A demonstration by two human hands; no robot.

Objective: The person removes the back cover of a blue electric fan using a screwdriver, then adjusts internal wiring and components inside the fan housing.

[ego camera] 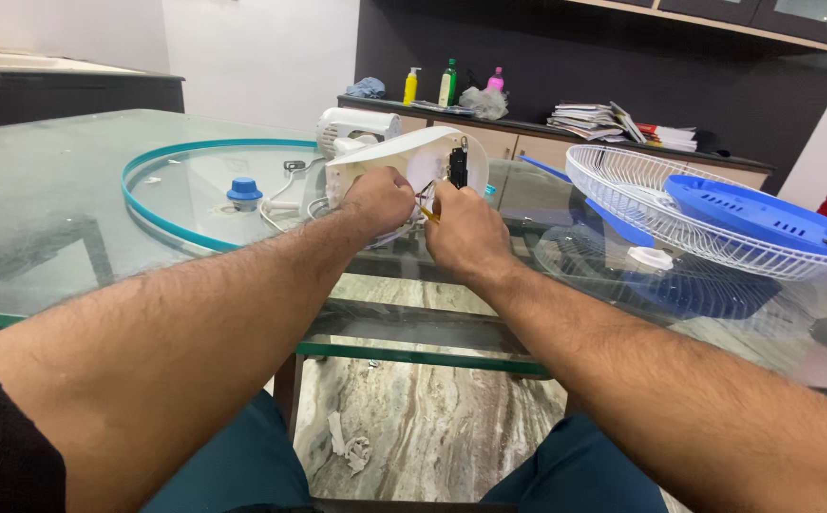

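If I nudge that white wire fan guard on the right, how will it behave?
The white wire guard is probably light and a bit springy, being thin open wire. It rests tilted on its domed side, so it may rock or slide on the glass table. The blue part lying in it could shift.

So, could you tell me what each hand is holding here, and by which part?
The left hand grips the white fan housing by its lower edge; the right hand pinches a yellow-handled tool against it.

White fan housing (413,161); teal guard ring (161,223); white wire grille (641,204); blue fan base (765,214); greenish glass bench (43,209).
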